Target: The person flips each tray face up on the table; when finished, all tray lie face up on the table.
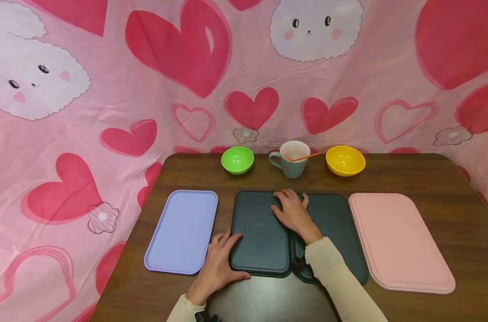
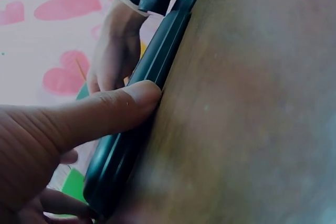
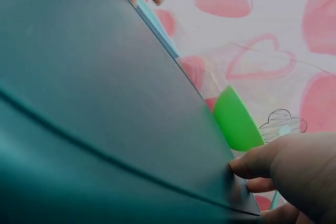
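If pushed unevenly, the tray [image 1: 260, 246] may skew

It lies on the worktop [image 1: 187, 174], against or over its neighbour [image 1: 332, 228]; which, unclear. Left hand [image 1: 219, 264], fingers extended, touches its near-left corner; right hand [image 1: 294, 213], grip undeterminable, its far edge. Overlap could cause rocking.

From here the head view looks bright and even, with pale glare on the near table [image 1: 264, 297]; the wrist views are dimmer, hazy, a dark tray [image 3: 121, 77] soft in the right.
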{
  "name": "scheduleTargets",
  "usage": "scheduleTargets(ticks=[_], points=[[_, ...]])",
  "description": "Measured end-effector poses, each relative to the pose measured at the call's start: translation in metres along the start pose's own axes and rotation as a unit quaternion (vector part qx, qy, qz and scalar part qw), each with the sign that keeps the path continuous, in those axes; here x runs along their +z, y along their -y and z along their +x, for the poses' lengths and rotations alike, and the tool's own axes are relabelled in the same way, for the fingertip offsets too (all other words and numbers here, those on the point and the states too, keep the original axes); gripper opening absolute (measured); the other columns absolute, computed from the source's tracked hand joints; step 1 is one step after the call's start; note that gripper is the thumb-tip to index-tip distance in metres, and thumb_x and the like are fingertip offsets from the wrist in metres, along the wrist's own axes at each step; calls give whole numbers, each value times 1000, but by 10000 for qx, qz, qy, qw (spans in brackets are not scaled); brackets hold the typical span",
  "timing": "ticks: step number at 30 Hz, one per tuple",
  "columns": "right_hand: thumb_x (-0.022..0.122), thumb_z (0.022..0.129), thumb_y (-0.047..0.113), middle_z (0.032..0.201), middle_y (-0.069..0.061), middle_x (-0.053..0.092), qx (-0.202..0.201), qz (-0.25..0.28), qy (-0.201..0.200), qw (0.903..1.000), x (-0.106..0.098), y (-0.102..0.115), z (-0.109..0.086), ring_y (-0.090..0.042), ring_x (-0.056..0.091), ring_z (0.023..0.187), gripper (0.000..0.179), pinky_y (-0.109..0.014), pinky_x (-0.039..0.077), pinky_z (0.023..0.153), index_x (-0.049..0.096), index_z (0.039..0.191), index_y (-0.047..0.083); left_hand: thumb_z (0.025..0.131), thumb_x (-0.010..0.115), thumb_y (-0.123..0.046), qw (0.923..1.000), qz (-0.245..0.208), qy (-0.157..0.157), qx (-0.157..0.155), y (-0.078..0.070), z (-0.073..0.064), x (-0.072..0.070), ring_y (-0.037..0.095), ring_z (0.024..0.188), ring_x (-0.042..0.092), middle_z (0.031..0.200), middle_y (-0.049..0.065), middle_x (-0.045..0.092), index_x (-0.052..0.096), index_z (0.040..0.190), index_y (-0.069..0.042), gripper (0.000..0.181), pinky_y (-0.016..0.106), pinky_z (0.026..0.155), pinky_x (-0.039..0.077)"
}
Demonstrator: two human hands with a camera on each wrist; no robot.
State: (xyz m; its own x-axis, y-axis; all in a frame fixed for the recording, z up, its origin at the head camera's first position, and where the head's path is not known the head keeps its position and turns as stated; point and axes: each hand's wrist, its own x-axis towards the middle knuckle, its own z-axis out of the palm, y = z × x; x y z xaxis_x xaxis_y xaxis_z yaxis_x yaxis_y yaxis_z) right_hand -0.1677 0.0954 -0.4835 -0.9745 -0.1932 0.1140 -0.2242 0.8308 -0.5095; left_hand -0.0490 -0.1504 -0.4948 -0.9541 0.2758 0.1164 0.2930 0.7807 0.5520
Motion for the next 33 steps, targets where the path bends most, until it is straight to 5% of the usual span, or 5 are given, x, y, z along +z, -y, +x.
scheduleTargets(ticks=[12, 22, 33], points=[[68, 94, 31, 138, -16, 60, 112, 338, 124, 9993, -3, 0, 2, -36, 45, 139, 41, -77, 11, 109, 62, 129, 11, 52, 100, -32, 9918, -1240, -154, -276, 4, 3, -12, 38, 138, 50, 153, 20, 46, 54, 141, -19, 101, 60, 104, 45], [65, 96, 33, 146, -16, 54, 118, 584, 385, 9975, -5, 0, 1, -45, 33, 148, 47, -78, 4, 110, 56, 137, 11, 51, 99, -33, 9895, -1362, -126, -455, 0, 2, -17, 30, 125, 54, 139, 11, 50, 57, 137, -22, 96, 54, 100, 46], [61, 98, 35, 153, -18, 47, 303, 768, 556, 9950, -5, 2, -1, -44, 28, 150, 50, -77, 1, 111, 51, 141, 10, 53, 99, -36, 9928, -1144, -343, -83, -4, -1, -20, 25, 121, 54, 138, 10, 48, 59, 135, -27, 91, 49, 96, 48]])
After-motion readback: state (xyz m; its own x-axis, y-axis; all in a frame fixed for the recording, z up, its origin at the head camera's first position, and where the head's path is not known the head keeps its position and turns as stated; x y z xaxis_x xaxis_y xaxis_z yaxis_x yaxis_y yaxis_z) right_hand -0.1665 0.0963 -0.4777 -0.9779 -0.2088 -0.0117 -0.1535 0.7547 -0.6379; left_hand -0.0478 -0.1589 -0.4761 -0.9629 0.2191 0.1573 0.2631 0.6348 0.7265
